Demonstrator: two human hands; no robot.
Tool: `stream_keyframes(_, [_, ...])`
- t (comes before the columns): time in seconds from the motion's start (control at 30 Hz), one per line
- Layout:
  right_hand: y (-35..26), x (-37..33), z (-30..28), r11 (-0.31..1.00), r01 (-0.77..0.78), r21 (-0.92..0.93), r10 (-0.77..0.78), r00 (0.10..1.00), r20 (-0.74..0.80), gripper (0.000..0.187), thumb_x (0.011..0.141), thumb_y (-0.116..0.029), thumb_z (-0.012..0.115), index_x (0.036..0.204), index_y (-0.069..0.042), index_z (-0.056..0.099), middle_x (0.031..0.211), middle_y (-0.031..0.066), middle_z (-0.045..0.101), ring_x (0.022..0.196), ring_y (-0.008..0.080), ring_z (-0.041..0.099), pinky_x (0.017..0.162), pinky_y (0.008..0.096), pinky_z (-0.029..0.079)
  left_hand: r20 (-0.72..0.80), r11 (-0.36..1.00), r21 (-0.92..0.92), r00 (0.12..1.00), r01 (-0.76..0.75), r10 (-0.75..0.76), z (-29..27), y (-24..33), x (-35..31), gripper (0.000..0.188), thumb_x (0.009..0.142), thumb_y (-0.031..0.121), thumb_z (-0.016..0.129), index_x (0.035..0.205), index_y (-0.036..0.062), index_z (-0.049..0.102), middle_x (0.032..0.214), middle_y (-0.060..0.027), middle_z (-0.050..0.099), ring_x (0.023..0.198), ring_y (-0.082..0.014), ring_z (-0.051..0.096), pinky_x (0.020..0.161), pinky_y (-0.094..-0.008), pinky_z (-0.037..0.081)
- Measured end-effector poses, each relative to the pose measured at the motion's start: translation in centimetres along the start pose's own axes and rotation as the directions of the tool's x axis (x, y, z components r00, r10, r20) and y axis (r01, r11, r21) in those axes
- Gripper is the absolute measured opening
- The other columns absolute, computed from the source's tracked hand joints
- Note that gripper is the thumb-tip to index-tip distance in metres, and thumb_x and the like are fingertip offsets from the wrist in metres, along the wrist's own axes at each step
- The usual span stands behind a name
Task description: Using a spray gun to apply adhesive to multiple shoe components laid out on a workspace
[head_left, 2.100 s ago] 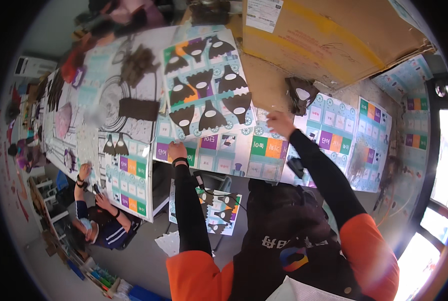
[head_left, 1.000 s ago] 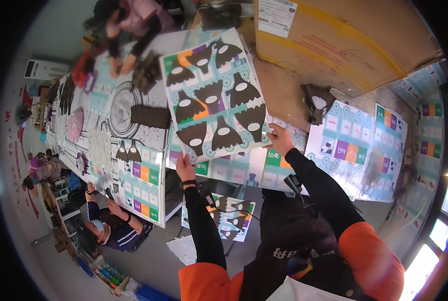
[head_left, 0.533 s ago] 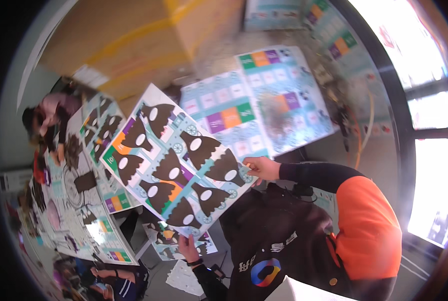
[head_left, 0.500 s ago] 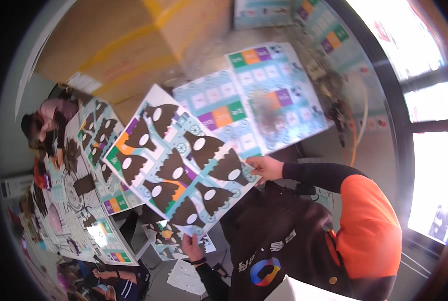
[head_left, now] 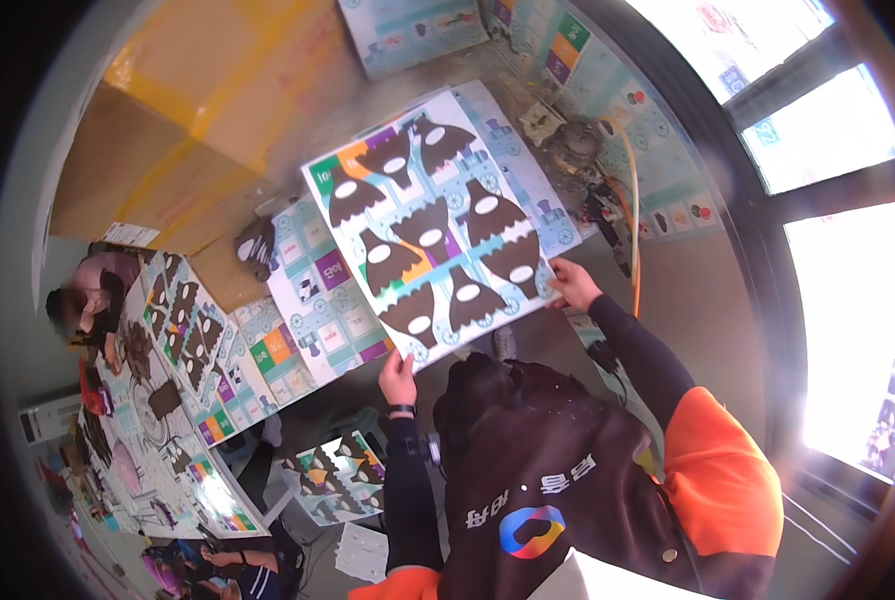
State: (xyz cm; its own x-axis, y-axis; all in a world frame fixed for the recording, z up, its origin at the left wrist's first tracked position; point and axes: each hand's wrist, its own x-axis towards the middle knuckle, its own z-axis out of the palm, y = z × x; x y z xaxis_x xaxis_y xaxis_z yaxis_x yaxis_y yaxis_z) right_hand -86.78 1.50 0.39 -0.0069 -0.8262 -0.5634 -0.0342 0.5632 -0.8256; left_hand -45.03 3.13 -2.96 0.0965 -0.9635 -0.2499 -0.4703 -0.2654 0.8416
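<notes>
Between my hands is a large printed sheet [head_left: 454,345] with dark brown dress-shaped pieces [head_left: 488,210] on it, each with a white oval. My left hand [head_left: 397,380] pinches the sheet's near left corner. At the near right corner, my right hand [head_left: 574,285] is closed on the edge. The sheet tilts over a workbench and covers part of a light blue printed sheet [head_left: 542,195] there. Another printed sheet [head_left: 312,345] lies to its left, beside a small dark bundle [head_left: 256,248].
Large taped cardboard boxes [head_left: 157,130] stand at the far left. A grimy motor-like machine [head_left: 572,145] and orange cable [head_left: 635,240] are at the right back. Another person [head_left: 97,290] sits at a left table with similar sheets [head_left: 182,310]. More pieces lie on a low stool [head_left: 317,510].
Both hands have carried the sheet away from me over the bench and turned it clockwise. My left hand has risen with its corner. My view has shifted too.
</notes>
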Motion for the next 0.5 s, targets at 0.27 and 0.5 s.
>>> stream_keyframes(0.27, [0.3, 6.3, 1.0, 0.997, 0.043, 0.063, -0.027, 0.971, -0.238, 0.040, 0.089, -0.005, 0.053, 0.129, -0.006, 0.046, 0.093, 0.0133, 0.061, 0.074, 0.0211, 0.066, 0.051, 0.0276, 0.055, 0.020, 0.992, -0.115, 0.998, -0.058, 0.061, 1.9, -3.4, 9.4, 0.029, 0.085, 0.003, 0.061, 0.113, 0.0000, 0.058, 0.093, -0.0069, 0.067, 0.076, -0.0106, 0.063, 0.057, -0.0249, 0.049])
stream_keyframes(0.5, [0.0, 5.9, -5.4, 0.654, -0.310, -0.690, -0.355, 0.680, -0.642, 0.050, 0.073, -0.004, 0.060, 0.122, -0.005, 0.048, 0.122, 0.0207, 0.048, 0.114, 0.0418, 0.046, 0.094, 0.0476, 0.041, -0.020, 0.931, 0.363, 0.999, 0.046, -0.042, 0.6, 0.4, 8.4, 0.029, 0.075, 0.005, 0.069, 0.100, 0.0019, 0.054, 0.083, -0.0107, 0.062, 0.080, -0.0280, 0.062, 0.072, -0.0381, 0.049])
